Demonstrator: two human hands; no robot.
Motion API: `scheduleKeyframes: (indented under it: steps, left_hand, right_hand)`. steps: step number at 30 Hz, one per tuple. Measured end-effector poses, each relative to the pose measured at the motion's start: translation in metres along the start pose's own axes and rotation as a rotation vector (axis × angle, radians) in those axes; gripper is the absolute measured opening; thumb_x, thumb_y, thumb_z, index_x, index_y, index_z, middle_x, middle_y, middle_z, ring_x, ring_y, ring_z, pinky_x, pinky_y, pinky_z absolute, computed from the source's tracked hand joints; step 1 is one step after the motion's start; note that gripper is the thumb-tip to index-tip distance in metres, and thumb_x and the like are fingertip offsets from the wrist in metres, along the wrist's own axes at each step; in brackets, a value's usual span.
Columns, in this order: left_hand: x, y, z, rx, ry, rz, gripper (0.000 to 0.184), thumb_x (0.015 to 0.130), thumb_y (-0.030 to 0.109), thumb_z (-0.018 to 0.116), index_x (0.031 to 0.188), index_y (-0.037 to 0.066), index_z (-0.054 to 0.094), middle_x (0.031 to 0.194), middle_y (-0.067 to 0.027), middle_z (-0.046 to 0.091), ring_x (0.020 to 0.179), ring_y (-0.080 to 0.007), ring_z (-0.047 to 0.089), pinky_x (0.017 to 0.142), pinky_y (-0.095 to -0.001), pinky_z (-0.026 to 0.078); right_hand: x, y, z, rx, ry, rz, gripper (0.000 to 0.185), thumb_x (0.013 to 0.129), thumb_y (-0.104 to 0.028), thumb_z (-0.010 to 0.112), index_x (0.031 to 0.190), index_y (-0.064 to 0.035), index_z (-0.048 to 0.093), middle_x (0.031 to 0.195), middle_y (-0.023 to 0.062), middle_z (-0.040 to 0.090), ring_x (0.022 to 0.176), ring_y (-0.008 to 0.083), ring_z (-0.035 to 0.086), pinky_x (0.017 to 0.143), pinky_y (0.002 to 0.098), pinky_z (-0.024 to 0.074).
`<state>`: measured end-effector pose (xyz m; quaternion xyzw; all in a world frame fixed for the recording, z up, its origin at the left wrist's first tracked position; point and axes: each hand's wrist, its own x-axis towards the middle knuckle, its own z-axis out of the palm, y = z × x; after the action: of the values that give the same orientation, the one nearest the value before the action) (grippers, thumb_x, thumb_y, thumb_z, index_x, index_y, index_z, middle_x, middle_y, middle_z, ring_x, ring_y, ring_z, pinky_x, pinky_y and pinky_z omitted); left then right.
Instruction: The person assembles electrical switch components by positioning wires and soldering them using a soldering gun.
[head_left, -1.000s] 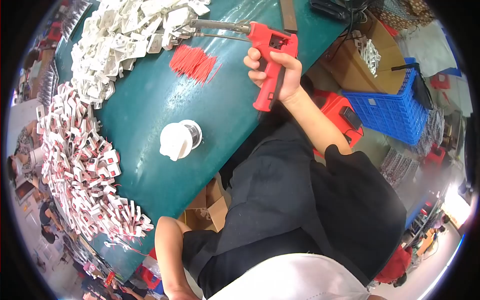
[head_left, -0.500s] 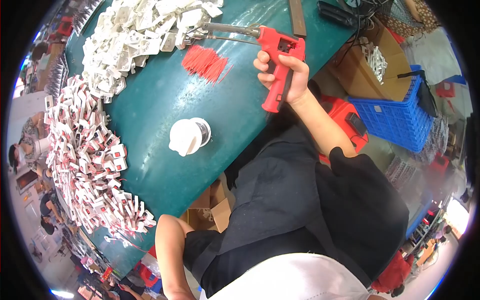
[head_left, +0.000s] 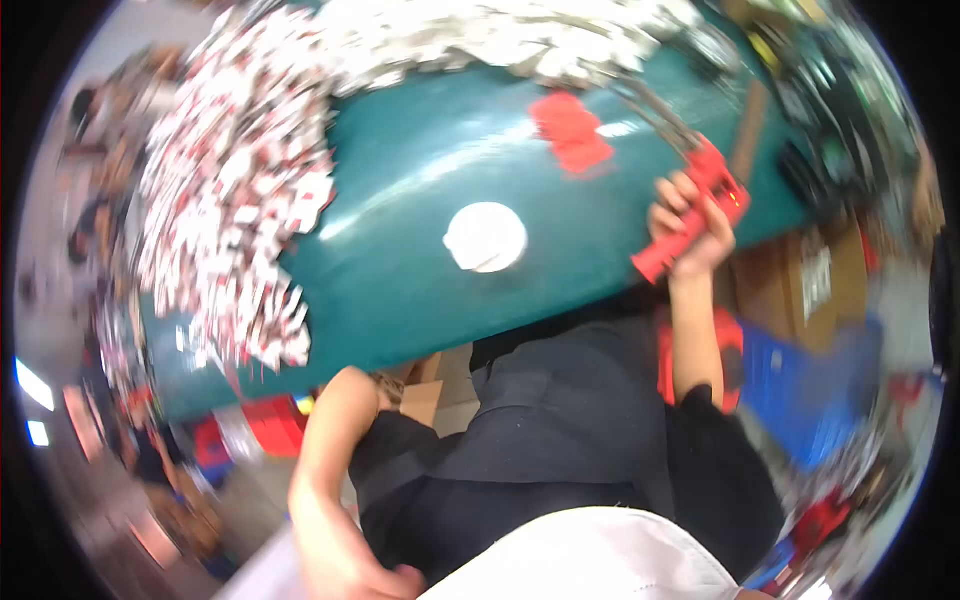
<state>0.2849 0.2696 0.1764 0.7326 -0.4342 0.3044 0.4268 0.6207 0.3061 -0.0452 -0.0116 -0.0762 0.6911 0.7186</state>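
Note:
My right hand [head_left: 692, 222] is wrapped round the grip of a red soldering gun [head_left: 718, 180], blurred by motion. Its long metal barrel points up and left over the green table, toward a small pile of red wire pieces [head_left: 572, 132]. My left arm is bent back beside my body, and my left hand [head_left: 385, 582] shows only partly at the bottom edge; its fingers are too blurred and cut off to read. Between the heaps and my lap, a round white object [head_left: 486, 238], perhaps a spool, sits on the table.
A big heap of white parts with red bits [head_left: 230, 190] covers the table's left side. White plastic pieces [head_left: 450, 40] line the far side. At right stand a cardboard box [head_left: 840, 280], a blue crate [head_left: 800, 390] and a red case [head_left: 728, 350]. A brown bar [head_left: 748, 130] lies beyond the gun.
The whole view has turned and blurred. My right hand still grips the soldering gun, with its barrel now angled more steeply. Part of my left hand has come into view at the bottom.

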Motion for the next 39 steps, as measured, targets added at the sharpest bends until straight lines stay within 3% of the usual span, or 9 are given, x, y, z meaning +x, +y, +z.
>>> scheduleKeyframes:
  steps: [2, 4, 7, 9, 11, 23, 29, 33, 39]
  left_hand:
    - [-0.021, 0.014, -0.016, -0.06, 0.215, -0.034, 0.025, 0.088, 0.011, 0.05, 0.107, 0.004, 0.064, 0.088, -0.0085, 0.067, 0.071, -0.0153, 0.062, 0.068, -0.0327, 0.051]
    - [-0.065, -0.002, -0.021, 0.012, 0.565, -0.082, 0.019, 0.068, 0.008, 0.063, 0.086, 0.006, 0.066, 0.07, -0.0064, 0.061, 0.06, -0.0148, 0.057, 0.053, -0.0238, 0.046]
    - [-0.112, -0.002, -0.041, 1.598, 0.292, -1.48, 0.017, 0.076, 0.014, 0.065, 0.093, 0.012, 0.063, 0.074, -0.0016, 0.061, 0.066, -0.02, 0.059, 0.058, -0.0322, 0.047]
    - [-0.174, -0.003, -0.049, 1.795, 0.042, -1.692, 0.025, 0.076, 0.02, 0.067, 0.099, 0.012, 0.061, 0.089, -0.0053, 0.059, 0.085, -0.0231, 0.058, 0.075, -0.0333, 0.048]
    - [-0.228, 0.0, -0.054, 1.588, 0.484, -1.884, 0.037, 0.074, 0.025, 0.07, 0.107, 0.011, 0.059, 0.095, -0.0073, 0.057, 0.091, -0.0254, 0.057, 0.078, -0.0388, 0.048]
    - [-0.206, -0.004, -0.033, 1.689, 0.507, -1.659, 0.048, 0.077, 0.017, 0.066, 0.122, 0.013, 0.052, 0.117, -0.0122, 0.053, 0.099, -0.0276, 0.058, 0.082, -0.0377, 0.049]
    - [-0.152, 0.108, -0.028, 1.98, 1.008, -1.547, 0.022, 0.083, 0.009, 0.059, 0.104, 0.007, 0.065, 0.098, -0.0106, 0.064, 0.093, -0.0273, 0.06, 0.078, -0.0357, 0.047]
    - [-0.216, 0.168, -0.037, 2.147, 0.465, -1.763, 0.024, 0.079, 0.008, 0.061, 0.103, 0.008, 0.065, 0.098, -0.0081, 0.064, 0.094, -0.0274, 0.058, 0.086, -0.0382, 0.045]
    - [-0.218, 0.183, -0.042, 1.881, 0.374, -1.823, 0.014, 0.083, 0.01, 0.061, 0.096, 0.005, 0.06, 0.103, -0.0068, 0.064, 0.096, -0.027, 0.059, 0.086, -0.0368, 0.045]
  right_hand:
    - [0.0, 0.003, 0.004, -0.02, -0.023, -0.026, 0.049, 0.079, -0.008, 0.059, 0.124, -0.002, 0.038, 0.086, 0.0027, 0.04, 0.078, 0.013, 0.038, 0.059, 0.0215, 0.0388]
    - [0.001, 0.004, 0.006, -0.022, -0.045, -0.038, 0.046, 0.08, -0.008, 0.059, 0.121, -0.0027, 0.039, 0.087, 0.0026, 0.04, 0.079, 0.013, 0.039, 0.059, 0.0221, 0.0404]
    - [0.002, 0.0, -0.005, -0.024, -0.036, -0.043, 0.04, 0.079, -0.008, 0.06, 0.115, -0.0016, 0.042, 0.09, 0.0035, 0.043, 0.08, 0.0139, 0.04, 0.06, 0.0238, 0.0432]
    - [0.002, -0.002, -0.007, -0.027, -0.038, -0.018, 0.036, 0.08, -0.008, 0.06, 0.111, -0.001, 0.044, 0.092, 0.0043, 0.045, 0.081, 0.0144, 0.041, 0.059, 0.0238, 0.0434]
    - [0.002, -0.003, -0.008, -0.033, -0.046, -0.011, 0.036, 0.08, -0.009, 0.061, 0.11, -0.0006, 0.043, 0.092, 0.0046, 0.045, 0.081, 0.0147, 0.041, 0.059, 0.0235, 0.0439]
    - [0.001, -0.001, 0.0, -0.069, -0.017, -0.021, 0.035, 0.079, -0.006, 0.061, 0.107, -0.0011, 0.042, 0.089, 0.0035, 0.042, 0.079, 0.013, 0.041, 0.058, 0.0234, 0.0431]
    - [0.003, 0.0, -0.001, -0.092, 0.002, -0.025, 0.036, 0.081, -0.006, 0.059, 0.111, -0.0028, 0.039, 0.09, 0.0023, 0.043, 0.079, 0.0122, 0.04, 0.056, 0.0217, 0.0436]
    - [0.002, -0.002, -0.005, -0.105, 0.003, -0.042, 0.04, 0.081, -0.006, 0.06, 0.115, -0.0025, 0.039, 0.091, 0.0023, 0.043, 0.079, 0.012, 0.04, 0.055, 0.0215, 0.0439]
    - [0.002, -0.001, -0.002, -0.154, 0.002, -0.063, 0.045, 0.081, -0.007, 0.059, 0.12, -0.003, 0.038, 0.09, 0.0028, 0.043, 0.08, 0.0122, 0.04, 0.055, 0.0211, 0.0438]
